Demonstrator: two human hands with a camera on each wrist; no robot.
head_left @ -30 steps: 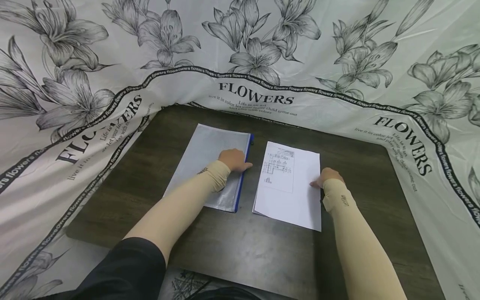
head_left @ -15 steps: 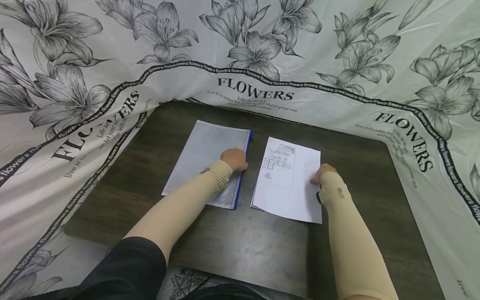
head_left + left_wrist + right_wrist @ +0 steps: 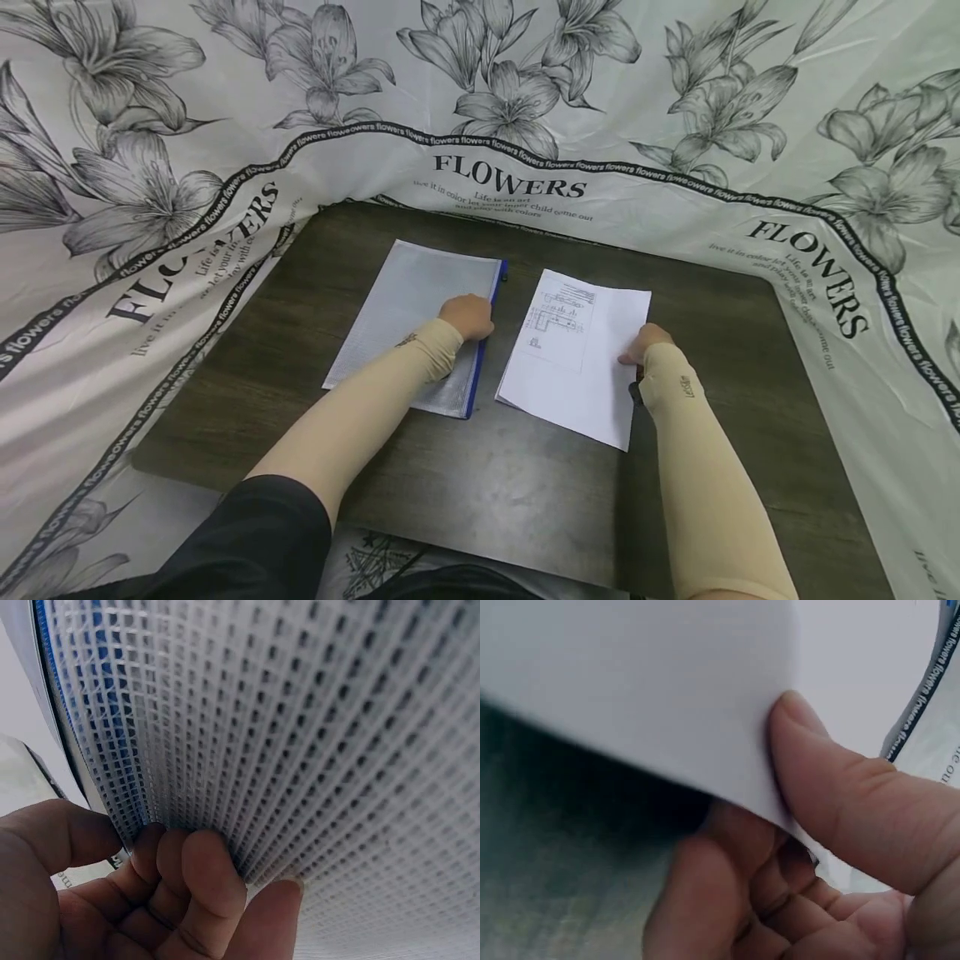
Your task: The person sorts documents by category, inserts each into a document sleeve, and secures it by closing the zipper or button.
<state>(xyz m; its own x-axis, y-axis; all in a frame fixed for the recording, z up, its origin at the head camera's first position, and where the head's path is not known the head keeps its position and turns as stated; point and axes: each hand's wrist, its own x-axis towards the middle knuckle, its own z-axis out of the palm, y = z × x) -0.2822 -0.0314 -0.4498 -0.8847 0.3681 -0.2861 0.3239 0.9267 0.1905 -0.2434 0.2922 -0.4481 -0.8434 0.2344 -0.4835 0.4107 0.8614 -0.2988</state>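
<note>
A translucent mesh zip pouch (image 3: 420, 287) with a blue zip edge lies left of centre on the table. My left hand (image 3: 467, 317) is at its right edge; the left wrist view shows curled fingers (image 3: 214, 874) against the mesh and the thumb meeting the edge, so I pinch the pouch there. To the right are stacked white paper sheets (image 3: 573, 383), the top one printed with a line drawing. My right hand (image 3: 647, 343) pinches their right edge, thumb (image 3: 802, 765) on top and fingers curled underneath. That edge is lifted a little in the right wrist view.
Both things lie on a dark wooden table (image 3: 525, 492) with rounded corners. A white curtain (image 3: 510, 179) with flower prints and lettering surrounds the table's back and sides. A small dark zip pull (image 3: 504, 275) sits at the pouch's upper right.
The paper sheets have turned slightly, their lower end swinging left and their top right corner moving right. My right hand still holds their edge. The left hand stays at the pouch, its thumb drawn in.
</note>
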